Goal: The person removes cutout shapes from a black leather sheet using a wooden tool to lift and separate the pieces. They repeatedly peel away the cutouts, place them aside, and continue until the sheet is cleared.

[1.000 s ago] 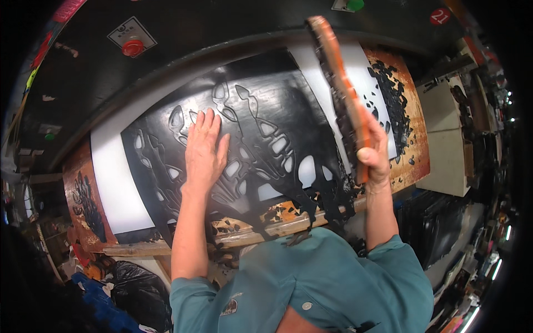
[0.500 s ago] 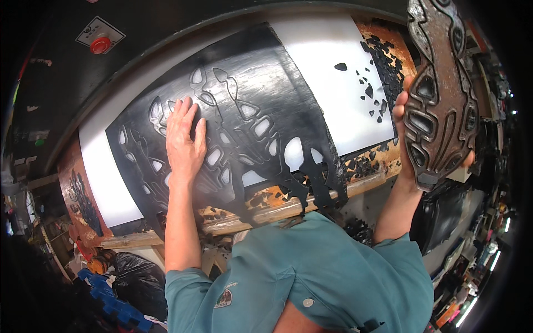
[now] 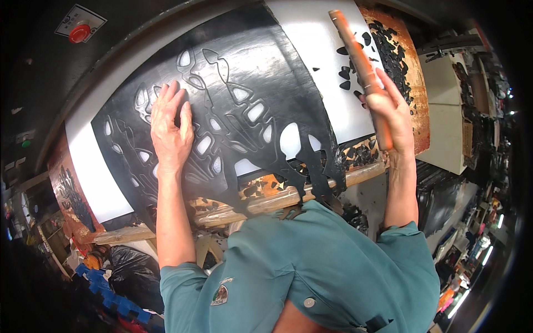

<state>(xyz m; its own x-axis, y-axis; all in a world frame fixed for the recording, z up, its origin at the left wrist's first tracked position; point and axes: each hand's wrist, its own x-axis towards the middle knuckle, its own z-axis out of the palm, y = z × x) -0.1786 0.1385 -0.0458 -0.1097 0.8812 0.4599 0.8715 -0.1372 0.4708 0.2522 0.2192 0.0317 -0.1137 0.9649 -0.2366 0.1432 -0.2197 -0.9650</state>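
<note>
My left hand [image 3: 171, 130] lies flat with fingers stretched on a black rubber-like sheet [image 3: 277, 72]. Sole-shaped outlines and holes are cut through this sheet, and its near edge hangs in ragged strips. At the right, my right hand [image 3: 393, 114] grips a sole-shaped metal cutting die [image 3: 355, 47], turned edge-on so that a rusty orange rim shows. The die is raised over a white board [image 3: 311, 36], apart from the black sheet. Some of my right fingers are hidden behind the die.
Small black offcuts [image 3: 391, 58] litter the brown surface at the right and lie on the white board. A wooden rail [image 3: 272, 201] runs along the near edge. A dark machine beam with a red button [image 3: 79, 33] spans the far side. A black plastic bag [image 3: 136, 272] sits lower left.
My right hand has moved left, bringing the die from the far right to above the white board and turning it from face-on to edge-on. My left hand stays flat on the sheet.
</note>
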